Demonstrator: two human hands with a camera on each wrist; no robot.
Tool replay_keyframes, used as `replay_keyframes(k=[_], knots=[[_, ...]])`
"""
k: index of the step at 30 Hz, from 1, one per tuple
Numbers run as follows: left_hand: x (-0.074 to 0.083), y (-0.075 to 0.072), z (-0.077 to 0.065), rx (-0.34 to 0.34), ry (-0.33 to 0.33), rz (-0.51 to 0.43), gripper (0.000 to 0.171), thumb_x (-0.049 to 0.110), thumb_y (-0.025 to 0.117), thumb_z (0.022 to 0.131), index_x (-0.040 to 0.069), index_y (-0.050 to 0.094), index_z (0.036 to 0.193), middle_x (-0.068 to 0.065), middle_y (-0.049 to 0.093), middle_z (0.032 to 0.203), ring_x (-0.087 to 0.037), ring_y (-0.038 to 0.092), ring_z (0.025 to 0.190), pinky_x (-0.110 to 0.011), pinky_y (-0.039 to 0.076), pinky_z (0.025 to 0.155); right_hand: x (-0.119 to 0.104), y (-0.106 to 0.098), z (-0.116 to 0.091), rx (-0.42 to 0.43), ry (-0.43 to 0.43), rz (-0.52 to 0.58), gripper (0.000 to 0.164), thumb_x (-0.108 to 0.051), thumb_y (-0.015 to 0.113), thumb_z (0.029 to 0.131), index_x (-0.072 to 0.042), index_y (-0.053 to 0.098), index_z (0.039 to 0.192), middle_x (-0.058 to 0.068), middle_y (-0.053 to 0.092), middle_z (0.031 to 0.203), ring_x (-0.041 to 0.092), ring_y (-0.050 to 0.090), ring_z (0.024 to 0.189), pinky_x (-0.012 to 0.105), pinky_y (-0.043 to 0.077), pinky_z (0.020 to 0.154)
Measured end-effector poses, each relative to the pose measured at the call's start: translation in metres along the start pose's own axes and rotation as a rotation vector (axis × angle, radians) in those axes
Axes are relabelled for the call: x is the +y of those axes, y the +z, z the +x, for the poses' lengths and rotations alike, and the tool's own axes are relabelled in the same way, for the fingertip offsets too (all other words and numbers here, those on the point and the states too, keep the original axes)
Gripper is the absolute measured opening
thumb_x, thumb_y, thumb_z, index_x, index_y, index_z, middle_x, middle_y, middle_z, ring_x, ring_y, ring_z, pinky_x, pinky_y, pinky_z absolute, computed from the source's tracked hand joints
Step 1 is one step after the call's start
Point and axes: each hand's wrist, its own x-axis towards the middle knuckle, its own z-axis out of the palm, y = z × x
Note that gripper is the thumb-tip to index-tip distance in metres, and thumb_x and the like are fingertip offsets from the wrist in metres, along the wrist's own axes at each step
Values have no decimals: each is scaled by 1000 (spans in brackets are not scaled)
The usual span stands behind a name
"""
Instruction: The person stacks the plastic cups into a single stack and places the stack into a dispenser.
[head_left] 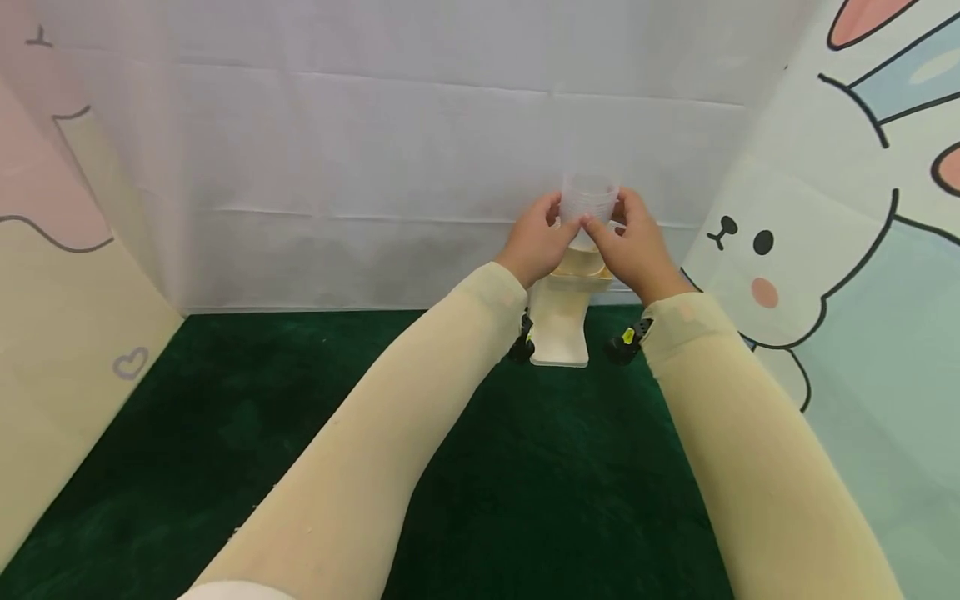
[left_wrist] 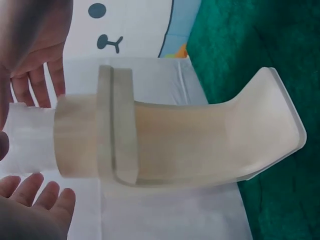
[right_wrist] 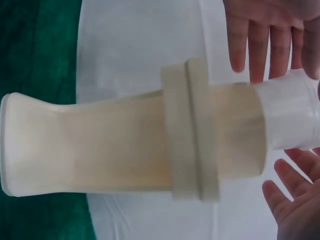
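Note:
A stack of clear plastic cups [head_left: 589, 198] stands upright between both hands, close to the back wall. My left hand [head_left: 537, 238] holds it from the left and my right hand [head_left: 636, 247] from the right, thumbs at the front nearly meeting. Below is a cream cup dispenser stand [head_left: 561, 323] with a round collar on top and a curved leg down to a flat foot. In the left wrist view the stack's lower end meets the collar [left_wrist: 75, 135]; how deep it sits inside cannot be seen. The right wrist view shows the cups [right_wrist: 290, 112] against the same collar.
The stand's foot rests on a dark green cloth [head_left: 300, 433]. A white sheet [head_left: 360, 167] hangs behind it. To the right rises a wall with a printed rabbit [head_left: 802, 250], to the left a printed pastel panel [head_left: 60, 333]. Black devices [head_left: 625, 343] hang at both wrists.

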Motion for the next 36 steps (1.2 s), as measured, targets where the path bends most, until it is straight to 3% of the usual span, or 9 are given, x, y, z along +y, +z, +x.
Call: replay_keyframes(k=[4, 12, 20, 23, 27, 30, 36], knots=[[-3, 4, 0, -41, -20, 62, 61, 34, 53, 109, 17, 30, 163, -1, 39, 162, -19, 37, 148, -35, 36, 117, 9, -2, -2, -30, 39, -50, 79, -57, 55, 101, -11, 28, 160, 12, 37, 162, 30, 35, 149, 53, 24, 122], [-15, 9, -3, -81, -15, 46, 63, 31, 57, 107, 15, 32, 162, -3, 35, 164, -22, 37, 148, -39, 36, 117, 20, -3, -4, -111, 104, -97, 88, -63, 56, 98, -10, 27, 162, 17, 31, 164, 40, 29, 150, 66, 22, 118], [-21, 7, -2, -104, -48, 68, 69, 35, 60, 105, 13, 29, 163, -3, 34, 165, -22, 37, 147, -40, 36, 117, 23, -3, -2, -176, 121, -109, 83, -59, 58, 100, -8, 32, 160, 19, 32, 164, 42, 28, 150, 69, 23, 116], [-20, 7, -1, -76, -42, 92, 68, 33, 59, 105, 14, 29, 163, -4, 35, 164, -21, 39, 146, -38, 37, 116, 25, -5, -2, -173, 134, -119, 87, -62, 55, 100, -6, 27, 161, 20, 30, 164, 42, 27, 150, 66, 25, 117], [-17, 6, 2, 49, 11, 129, 56, 28, 55, 106, 15, 39, 158, -4, 46, 156, -19, 45, 140, -33, 40, 113, 24, -8, -1, -101, 147, -99, 89, -64, 50, 100, -9, 21, 164, 18, 33, 164, 37, 31, 150, 61, 29, 118], [-14, 5, 4, 124, 35, 128, 49, 27, 54, 106, 15, 47, 153, -2, 53, 149, -17, 49, 136, -30, 41, 110, 22, -9, -1, -50, 147, -80, 83, -62, 48, 102, -12, 25, 163, 15, 37, 162, 35, 34, 149, 59, 32, 117], [-12, 6, 9, 77, 20, 165, 50, 33, 53, 108, 15, 48, 154, -2, 51, 152, -17, 48, 137, -33, 42, 111, 17, -7, -2, -41, 139, -98, 71, -56, 46, 105, -12, 36, 159, 15, 41, 159, 35, 38, 147, 59, 35, 115]])
